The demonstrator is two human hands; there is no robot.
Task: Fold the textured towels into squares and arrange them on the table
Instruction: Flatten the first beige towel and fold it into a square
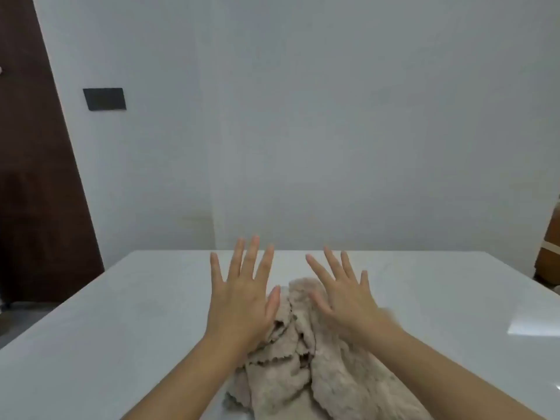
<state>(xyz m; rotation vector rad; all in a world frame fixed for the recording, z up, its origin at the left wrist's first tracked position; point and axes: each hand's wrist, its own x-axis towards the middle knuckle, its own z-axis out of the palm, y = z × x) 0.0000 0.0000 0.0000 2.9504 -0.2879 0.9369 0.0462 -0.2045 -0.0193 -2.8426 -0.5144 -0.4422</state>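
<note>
A crumpled heap of beige textured towels (pixel 303 368) with scalloped edges lies on the white table (pixel 127 322), near its front edge and in the middle. My left hand (pixel 242 301) hovers over the heap's left side, palm down, fingers spread and holding nothing. Above the heap's right side my right hand (pixel 345 301) is likewise flat with its fingers apart and nothing in it. Both forearms cover parts of the heap. How many towels are in the heap cannot be told.
A pale wall stands right behind the table's far edge. A dark wooden door (pixel 33 183) is at the left, with a black wall plate (pixel 104 99) beside it. A brown object (pixel 550 247) shows at the right edge.
</note>
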